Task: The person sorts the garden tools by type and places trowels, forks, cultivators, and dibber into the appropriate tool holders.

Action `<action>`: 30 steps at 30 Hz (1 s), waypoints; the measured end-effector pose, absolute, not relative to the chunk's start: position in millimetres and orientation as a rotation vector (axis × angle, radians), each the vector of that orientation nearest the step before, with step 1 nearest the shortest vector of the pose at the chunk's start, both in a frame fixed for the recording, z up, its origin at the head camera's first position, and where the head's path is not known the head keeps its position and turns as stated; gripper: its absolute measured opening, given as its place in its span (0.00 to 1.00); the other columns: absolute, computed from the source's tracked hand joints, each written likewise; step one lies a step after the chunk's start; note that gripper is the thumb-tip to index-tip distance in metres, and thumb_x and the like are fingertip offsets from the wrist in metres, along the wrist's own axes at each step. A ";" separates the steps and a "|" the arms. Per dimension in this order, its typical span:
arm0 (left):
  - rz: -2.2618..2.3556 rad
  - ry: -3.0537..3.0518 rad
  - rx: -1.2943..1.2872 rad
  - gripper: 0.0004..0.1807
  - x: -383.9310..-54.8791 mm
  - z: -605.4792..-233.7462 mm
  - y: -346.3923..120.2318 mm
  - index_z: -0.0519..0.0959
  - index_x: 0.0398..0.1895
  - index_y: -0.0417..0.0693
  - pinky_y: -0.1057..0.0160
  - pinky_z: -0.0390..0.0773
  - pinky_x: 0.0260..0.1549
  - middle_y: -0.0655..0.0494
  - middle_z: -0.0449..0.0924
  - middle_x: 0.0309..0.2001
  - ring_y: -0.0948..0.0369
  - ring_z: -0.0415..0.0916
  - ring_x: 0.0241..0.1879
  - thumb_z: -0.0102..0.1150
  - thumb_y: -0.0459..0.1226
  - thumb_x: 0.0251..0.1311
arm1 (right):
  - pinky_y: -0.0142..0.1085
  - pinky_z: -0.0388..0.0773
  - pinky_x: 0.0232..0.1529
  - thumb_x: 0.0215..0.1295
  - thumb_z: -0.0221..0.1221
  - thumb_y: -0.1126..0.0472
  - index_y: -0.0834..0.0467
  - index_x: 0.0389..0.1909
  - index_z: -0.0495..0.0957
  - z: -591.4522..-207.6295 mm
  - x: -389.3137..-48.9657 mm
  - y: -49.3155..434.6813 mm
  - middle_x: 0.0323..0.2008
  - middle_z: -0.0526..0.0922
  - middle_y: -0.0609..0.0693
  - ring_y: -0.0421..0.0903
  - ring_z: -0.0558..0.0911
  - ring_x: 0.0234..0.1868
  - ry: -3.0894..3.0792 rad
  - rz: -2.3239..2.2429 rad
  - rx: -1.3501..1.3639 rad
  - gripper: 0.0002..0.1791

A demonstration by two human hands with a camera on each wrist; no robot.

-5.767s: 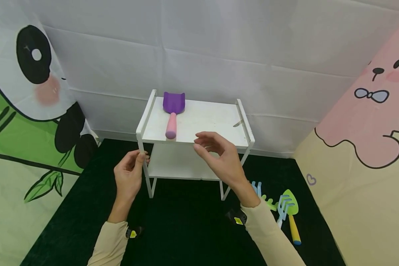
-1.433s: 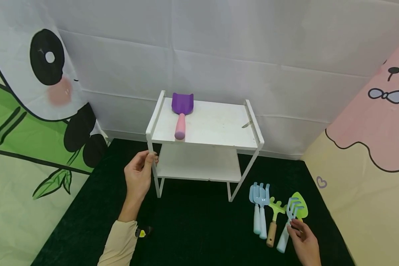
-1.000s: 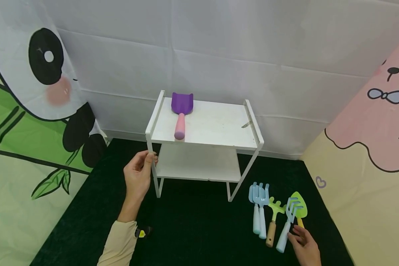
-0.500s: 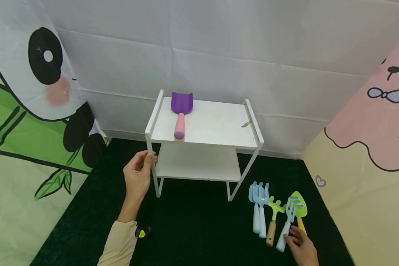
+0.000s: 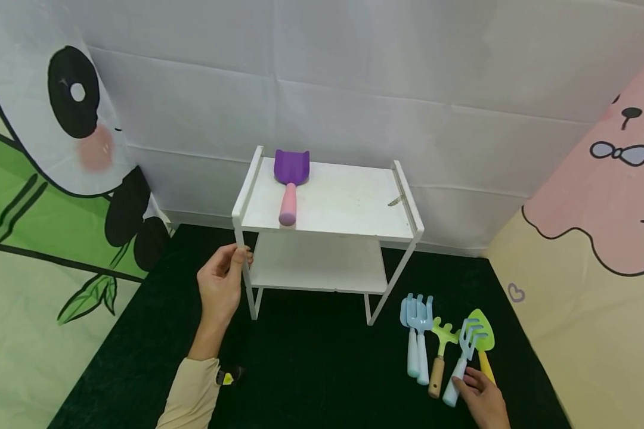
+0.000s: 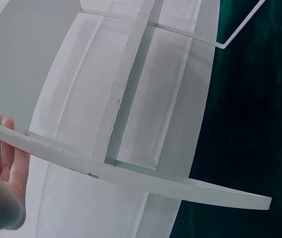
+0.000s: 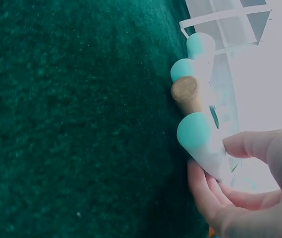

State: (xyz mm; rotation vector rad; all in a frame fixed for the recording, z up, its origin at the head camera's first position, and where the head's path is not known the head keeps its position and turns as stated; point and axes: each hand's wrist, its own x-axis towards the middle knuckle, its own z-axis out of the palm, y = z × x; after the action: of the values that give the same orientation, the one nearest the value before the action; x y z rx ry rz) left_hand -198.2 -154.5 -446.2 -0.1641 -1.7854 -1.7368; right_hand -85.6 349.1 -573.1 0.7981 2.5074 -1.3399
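Observation:
My left hand [image 5: 221, 283] grips the front left leg of a white two-tier shelf [image 5: 349, 223]; its fingers also show behind the white bar in the left wrist view. On the top shelf lies a purple scoop [image 5: 291, 173] with a pink handle. At the lower right, my right hand [image 5: 483, 396] pinches the handle of a light blue hand rake [image 5: 456, 381], thumb on one side and fingers on the other in the right wrist view. The rake's tines overlap a green trowel [image 5: 485, 330] with a yellow handle, partly hidden by the hand.
Left of the held rake lie a green hand rake [image 5: 437, 369] with a wooden handle and two light blue tools [image 5: 423, 351], at least one a fork, side by side on the dark green carpet [image 5: 311, 369]. A white cloth wall [image 5: 354, 77] stands behind the shelf.
My right hand has left the shelf front for the tools at the right, then slid down from the blue rake's upper handle and closed round it. My left hand stays on the shelf leg.

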 end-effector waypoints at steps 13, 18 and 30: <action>-1.735 -1.801 -0.147 0.09 -197.0 -447.8 -155.0 0.82 0.45 0.31 0.71 0.81 0.47 0.45 0.86 0.38 0.65 0.83 0.37 0.57 0.31 0.74 | 0.46 0.85 0.48 0.64 0.71 0.46 0.76 0.73 0.55 -572.5 -81.2 352.0 0.56 0.78 0.72 0.48 0.85 0.43 2.201 -1.649 0.847 0.52; -1.710 -1.814 -0.131 0.09 -196.9 -446.8 -154.9 0.83 0.46 0.32 0.72 0.81 0.46 0.50 0.86 0.39 0.66 0.84 0.37 0.57 0.32 0.74 | 0.47 0.84 0.50 0.58 0.75 0.46 0.75 0.74 0.54 -570.0 -81.5 350.4 0.54 0.80 0.67 0.47 0.86 0.43 2.119 -1.754 0.861 0.57; -1.711 -1.808 -0.140 0.09 -198.0 -448.1 -155.1 0.83 0.45 0.32 0.72 0.81 0.45 0.44 0.86 0.38 0.66 0.84 0.36 0.57 0.31 0.74 | 0.47 0.85 0.49 0.64 0.71 0.46 0.70 0.74 0.57 -565.1 -81.6 342.7 0.63 0.73 0.72 0.49 0.84 0.47 2.225 -1.671 0.812 0.50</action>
State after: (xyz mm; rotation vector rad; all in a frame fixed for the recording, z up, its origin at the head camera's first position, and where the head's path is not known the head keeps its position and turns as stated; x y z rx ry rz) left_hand -198.0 -155.1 -448.1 -0.1402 -1.8083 -1.7105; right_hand -81.6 342.7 -565.1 0.8123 2.2255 -1.6710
